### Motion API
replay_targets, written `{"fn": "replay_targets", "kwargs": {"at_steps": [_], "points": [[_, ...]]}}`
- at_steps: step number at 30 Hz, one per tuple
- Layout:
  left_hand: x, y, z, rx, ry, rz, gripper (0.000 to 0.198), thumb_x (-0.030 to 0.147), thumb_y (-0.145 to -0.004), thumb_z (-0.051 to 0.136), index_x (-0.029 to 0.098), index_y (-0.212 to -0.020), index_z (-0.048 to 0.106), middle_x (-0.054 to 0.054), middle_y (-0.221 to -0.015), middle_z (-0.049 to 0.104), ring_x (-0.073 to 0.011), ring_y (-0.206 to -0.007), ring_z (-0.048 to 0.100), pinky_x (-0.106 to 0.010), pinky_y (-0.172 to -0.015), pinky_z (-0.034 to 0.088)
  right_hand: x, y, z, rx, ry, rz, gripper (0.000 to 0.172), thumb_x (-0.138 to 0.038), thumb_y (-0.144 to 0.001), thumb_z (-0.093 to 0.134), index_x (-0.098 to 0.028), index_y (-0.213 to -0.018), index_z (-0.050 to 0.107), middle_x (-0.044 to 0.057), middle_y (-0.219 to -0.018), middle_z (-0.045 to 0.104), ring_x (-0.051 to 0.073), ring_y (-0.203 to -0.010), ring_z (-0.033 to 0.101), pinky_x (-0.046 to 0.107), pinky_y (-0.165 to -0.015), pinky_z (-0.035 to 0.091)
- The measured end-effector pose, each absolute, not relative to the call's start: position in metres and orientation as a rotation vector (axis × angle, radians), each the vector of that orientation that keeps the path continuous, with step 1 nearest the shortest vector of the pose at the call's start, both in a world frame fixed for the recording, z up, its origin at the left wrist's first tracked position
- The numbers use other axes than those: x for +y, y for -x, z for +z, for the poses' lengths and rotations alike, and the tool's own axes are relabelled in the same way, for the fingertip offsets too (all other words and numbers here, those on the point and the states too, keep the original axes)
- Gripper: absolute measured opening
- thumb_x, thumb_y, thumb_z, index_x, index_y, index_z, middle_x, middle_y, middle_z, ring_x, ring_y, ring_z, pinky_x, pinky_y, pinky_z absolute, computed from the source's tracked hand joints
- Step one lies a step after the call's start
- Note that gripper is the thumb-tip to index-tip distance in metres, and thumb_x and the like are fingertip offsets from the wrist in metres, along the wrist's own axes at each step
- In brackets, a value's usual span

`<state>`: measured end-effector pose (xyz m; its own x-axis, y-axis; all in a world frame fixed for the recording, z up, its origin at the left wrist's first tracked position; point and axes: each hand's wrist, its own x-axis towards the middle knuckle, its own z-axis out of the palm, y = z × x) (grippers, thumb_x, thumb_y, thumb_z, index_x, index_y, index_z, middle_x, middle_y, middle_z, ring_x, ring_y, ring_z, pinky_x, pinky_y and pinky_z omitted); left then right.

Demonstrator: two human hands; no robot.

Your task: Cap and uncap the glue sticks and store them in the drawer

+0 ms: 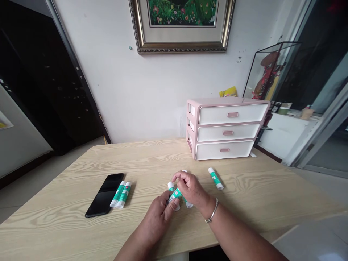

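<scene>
Both hands meet at the middle of the wooden table (244, 203) over a small cluster of green-and-white glue sticks (175, 195). My left hand (159, 217) pinches one stick from below, fingers closed on it. My right hand (193, 190), with a silver bracelet on the wrist, curls over the cluster with fingertips on the sticks; exactly what it grips is hidden. Another glue stick (215, 178) lies alone to the right. Two more glue sticks (121, 194) lie side by side to the left.
A black phone (104, 194) lies flat beside the two left sticks. A pink three-drawer organiser (225, 128), drawers closed, stands at the table's back right. A framed picture (181, 25) hangs on the wall. A glass case (268, 74) stands behind right.
</scene>
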<state>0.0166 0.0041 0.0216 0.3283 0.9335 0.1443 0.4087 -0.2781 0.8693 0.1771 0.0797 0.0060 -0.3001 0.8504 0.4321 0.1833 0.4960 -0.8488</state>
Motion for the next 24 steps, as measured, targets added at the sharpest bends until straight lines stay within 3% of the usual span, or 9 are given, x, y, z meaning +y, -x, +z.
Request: {"fn": "replay_targets", "kwargs": {"at_steps": [6,12,17,20,24], "points": [[-0.007,-0.013,0.018,1.139,-1.503,0.867,0.045,0.062,-0.093,0.052,0.017,-0.089,0.060,0.005,-0.066,0.046,-0.0099,-0.059,0.036,-0.022,-0.055,0.029,0.072,-0.176,0.010,-1.806,0.797,0.912,0.021,-0.016,-0.083,0.045,-0.019,-0.082,0.065,-0.004,-0.063,0.056,0.010,-0.055,0.046,0.020,-0.053,0.039],[-0.018,-0.019,0.002,0.952,-0.984,0.895,0.050,0.068,-0.083,0.062,0.020,-0.093,0.055,0.012,-0.053,0.030,-0.0061,-0.047,0.014,-0.020,-0.043,0.010,0.064,-0.171,0.009,-1.837,0.762,0.984,0.017,-0.020,-0.083,0.047,-0.020,-0.078,0.063,-0.005,-0.055,0.051,0.010,-0.051,0.046,0.019,-0.051,0.039],[-0.029,-0.020,0.005,0.890,-0.808,0.909,0.050,0.067,-0.077,0.069,0.020,-0.088,0.056,0.012,-0.053,0.030,-0.0043,-0.045,0.010,-0.018,-0.041,0.007,0.068,-0.177,0.009,-1.876,0.768,0.999,0.017,-0.024,-0.082,0.046,-0.022,-0.071,0.059,-0.004,-0.056,0.050,0.011,-0.051,0.044,0.021,-0.051,0.038],[-0.042,-0.011,0.008,0.898,-0.805,0.860,0.057,0.075,-0.074,0.066,0.021,-0.089,0.056,0.013,-0.050,0.027,-0.0045,-0.043,0.009,-0.019,-0.040,0.008,0.087,-0.200,0.017,-1.740,0.902,0.814,0.017,-0.028,-0.082,0.046,-0.023,-0.070,0.057,-0.003,-0.057,0.049,0.013,-0.054,0.045,0.024,-0.052,0.038],[-0.049,0.007,0.008,1.178,-1.051,0.927,0.058,0.078,-0.081,0.054,0.021,-0.087,0.057,0.009,-0.054,0.037,-0.0077,-0.044,0.024,-0.021,-0.041,0.021,0.105,-0.222,0.031,-1.456,1.100,0.549,0.019,-0.031,-0.086,0.041,-0.024,-0.079,0.057,-0.005,-0.052,0.037,0.015,-0.049,0.039,0.026,-0.050,0.033]]}}
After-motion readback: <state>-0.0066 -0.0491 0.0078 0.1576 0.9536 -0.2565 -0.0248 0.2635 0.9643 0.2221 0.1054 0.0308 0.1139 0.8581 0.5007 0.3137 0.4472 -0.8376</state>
